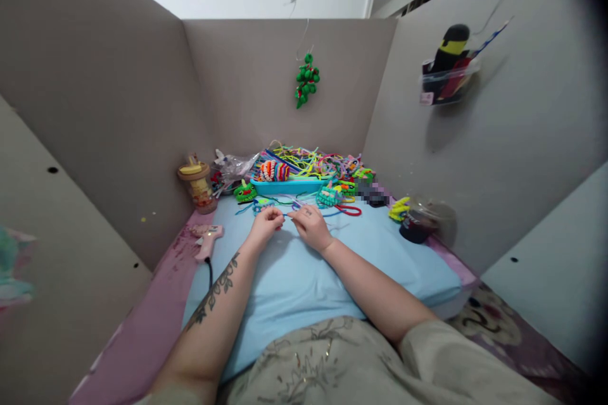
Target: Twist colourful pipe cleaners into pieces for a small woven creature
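A short piece of blue pipe cleaner (285,216) shows between my hands above the light blue cloth. The fingertips of my left hand (267,225) are pinched at its left end. My right hand (311,225) pinches it from the other side, fingers curled. Just behind my hands sit a teal fuzzy figure (327,195) and a smaller blue fuzzy piece (263,205). A red pipe cleaner loop (350,210) lies to the right of them. The far ends of the blue piece are hidden by my fingers.
A blue tray (294,187) heaped with coloured pipe cleaners stands at the back. Left are a pink glue gun (209,240) with its cord and a lidded cup (198,188). A dark jar (417,225) stands right. Grey panels surround the cloth; a green ornament (308,81) hangs behind.
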`<act>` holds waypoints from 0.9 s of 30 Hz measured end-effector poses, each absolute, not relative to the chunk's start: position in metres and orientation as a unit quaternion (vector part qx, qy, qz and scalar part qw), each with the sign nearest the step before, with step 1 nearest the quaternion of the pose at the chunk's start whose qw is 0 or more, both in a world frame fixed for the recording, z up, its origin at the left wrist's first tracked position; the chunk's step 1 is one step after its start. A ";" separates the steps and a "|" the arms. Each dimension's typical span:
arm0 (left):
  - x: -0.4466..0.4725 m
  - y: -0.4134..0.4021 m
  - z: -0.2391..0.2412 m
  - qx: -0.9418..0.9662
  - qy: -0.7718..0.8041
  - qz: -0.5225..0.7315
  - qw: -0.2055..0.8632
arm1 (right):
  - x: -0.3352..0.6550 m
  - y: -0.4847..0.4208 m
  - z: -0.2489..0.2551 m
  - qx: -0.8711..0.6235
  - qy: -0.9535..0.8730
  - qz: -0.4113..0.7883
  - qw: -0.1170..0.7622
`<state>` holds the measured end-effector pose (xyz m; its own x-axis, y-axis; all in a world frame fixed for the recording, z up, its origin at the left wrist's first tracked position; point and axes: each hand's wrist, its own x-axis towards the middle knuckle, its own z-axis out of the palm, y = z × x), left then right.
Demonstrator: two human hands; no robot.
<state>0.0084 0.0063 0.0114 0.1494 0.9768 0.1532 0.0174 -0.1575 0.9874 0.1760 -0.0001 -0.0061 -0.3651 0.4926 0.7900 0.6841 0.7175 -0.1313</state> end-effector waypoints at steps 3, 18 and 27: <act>0.010 0.005 0.012 0.523 0.417 0.519 0.532 | 0.169 -0.002 -0.009 -0.352 -0.825 -0.084 0.433; 0.017 0.008 0.007 0.444 0.364 0.515 0.637 | 0.153 -0.004 -0.009 -0.360 -0.792 -0.049 0.490; 0.015 0.003 0.011 0.461 0.423 0.496 0.602 | 0.161 -0.001 -0.008 -0.379 -0.780 -0.048 0.496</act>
<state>0.0149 0.0025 0.0108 0.1497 0.9874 -0.0514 -0.2076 0.0822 0.9748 0.1610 -0.0006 -0.0081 -0.2202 0.5443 0.8094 0.6386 0.7077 -0.3021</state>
